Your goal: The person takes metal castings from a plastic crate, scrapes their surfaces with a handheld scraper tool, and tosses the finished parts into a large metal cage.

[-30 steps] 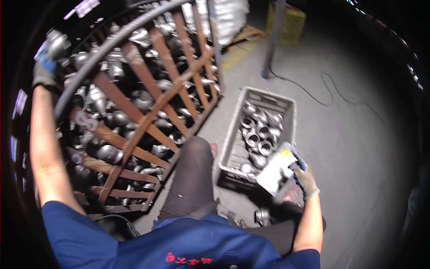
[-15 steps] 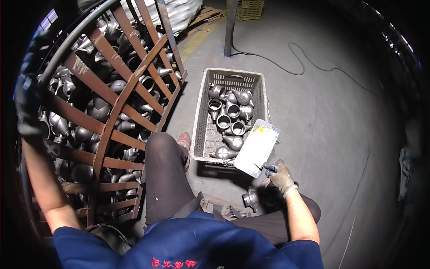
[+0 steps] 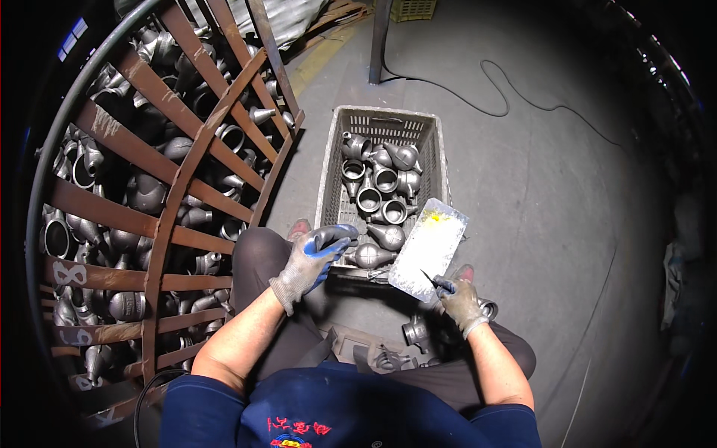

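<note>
My left hand (image 3: pixel 305 263), in a grey-and-blue glove with darkened fingers, is curled near the crate's near-left corner; what it holds, if anything, I cannot make out. My right hand (image 3: pixel 461 305), gloved too, grips a thin dark pointed tool (image 3: pixel 428 278), its tip over the lower end of a white rectangular board (image 3: pixel 422 254). Yellow marks the board's far end, and it lies across the near-right corner of a grey plastic crate (image 3: pixel 326 172). Several grey metal castings (image 3: pixel 369 199) with round mouths and tapered necks lie inside. Below my right hand is another casting (image 3: pixel 415 333).
On my left stands a large rusty slatted metal bin (image 3: pixel 179 187) heaped with similar castings (image 3: pixel 146 193). A metal post (image 3: pixel 379 45) rises beyond the crate, with a black cable (image 3: pixel 493 112) trailing across the floor. A yellow crate (image 3: pixel 413 9) sits at the far edge.
My left hand has come from the bin's left rim inward to the crate's near-left corner. My right hand stays by the board, shifted slightly.
</note>
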`<state>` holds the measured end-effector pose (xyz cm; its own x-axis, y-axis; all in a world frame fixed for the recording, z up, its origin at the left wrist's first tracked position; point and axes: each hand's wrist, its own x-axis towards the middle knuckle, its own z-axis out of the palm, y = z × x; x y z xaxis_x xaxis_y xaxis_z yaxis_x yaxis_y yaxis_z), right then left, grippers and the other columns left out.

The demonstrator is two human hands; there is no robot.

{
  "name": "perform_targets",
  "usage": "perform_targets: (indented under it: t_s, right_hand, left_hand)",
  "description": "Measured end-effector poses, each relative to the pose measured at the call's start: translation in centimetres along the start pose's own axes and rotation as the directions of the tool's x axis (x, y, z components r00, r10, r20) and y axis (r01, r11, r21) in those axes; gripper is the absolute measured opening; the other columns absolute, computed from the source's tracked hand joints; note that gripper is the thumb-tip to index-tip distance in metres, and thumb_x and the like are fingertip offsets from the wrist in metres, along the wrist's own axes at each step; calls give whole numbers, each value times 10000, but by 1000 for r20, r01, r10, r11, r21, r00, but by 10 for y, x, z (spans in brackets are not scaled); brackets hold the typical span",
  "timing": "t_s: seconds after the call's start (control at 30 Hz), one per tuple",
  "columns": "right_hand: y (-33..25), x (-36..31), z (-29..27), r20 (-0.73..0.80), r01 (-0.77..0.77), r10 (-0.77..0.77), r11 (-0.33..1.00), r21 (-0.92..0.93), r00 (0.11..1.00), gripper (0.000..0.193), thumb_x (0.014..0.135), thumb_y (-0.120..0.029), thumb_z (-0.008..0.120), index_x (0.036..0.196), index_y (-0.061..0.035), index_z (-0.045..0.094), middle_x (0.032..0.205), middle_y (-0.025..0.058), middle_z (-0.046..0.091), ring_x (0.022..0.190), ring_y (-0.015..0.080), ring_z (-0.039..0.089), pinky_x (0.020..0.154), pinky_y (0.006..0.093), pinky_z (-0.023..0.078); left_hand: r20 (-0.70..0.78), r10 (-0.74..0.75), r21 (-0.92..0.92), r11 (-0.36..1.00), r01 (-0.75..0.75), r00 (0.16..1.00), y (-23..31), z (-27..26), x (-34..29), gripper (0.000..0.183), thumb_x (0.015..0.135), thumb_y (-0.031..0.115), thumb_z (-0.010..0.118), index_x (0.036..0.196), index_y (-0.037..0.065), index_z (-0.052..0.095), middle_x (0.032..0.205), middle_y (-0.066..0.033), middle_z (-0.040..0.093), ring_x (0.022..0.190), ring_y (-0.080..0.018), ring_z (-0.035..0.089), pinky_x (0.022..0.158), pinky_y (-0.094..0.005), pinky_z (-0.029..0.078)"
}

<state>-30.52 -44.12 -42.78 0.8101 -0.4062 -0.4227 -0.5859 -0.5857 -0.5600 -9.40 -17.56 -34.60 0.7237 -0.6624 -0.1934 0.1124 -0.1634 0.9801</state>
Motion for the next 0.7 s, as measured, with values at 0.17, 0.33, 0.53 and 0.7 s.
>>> perform_targets:
  t_s: [0.17,0.33,0.53,0.7]
  right_hand:
    - [-15,-5,-3,26,-57,61,990,-125,998,326,844,-170,652,1168,-146,687,1057,168,686,993,333,653,942,393,475]
    - [-24,-6,-8,71,43,-20,940,-339,997,367,840,-208,660,1206,-184,664,1077,164,671,994,339,653,936,405,482]
    - [-17,-4,-8,98,53,-28,963,-265,995,386,849,-189,632,1234,-169,650,1078,169,674,982,342,658,895,410,505]
    - [-4,6,-13,141,-13,2,997,80,990,393,855,-152,635,1247,-134,640,1032,139,706,889,280,684,843,363,520]
  left_hand:
    - [-44,17,-240,970,-27,999,-22,-7,7,212,949,70,602,1134,-29,636,1115,-67,665,995,-107,607,877,-238,479]
    - [-34,-60,-148,987,55,998,-28,-8,8,225,948,74,607,1152,-19,628,1117,-61,661,1008,-109,601,890,-247,478]
    - [3,-69,-209,976,68,998,-42,-7,12,234,940,69,616,1162,-3,628,1125,-56,658,1017,-101,594,887,-246,478]
    - [75,-201,-288,933,214,977,-37,-6,17,246,940,89,614,1171,6,627,1121,-61,660,1030,-128,604,920,-256,474]
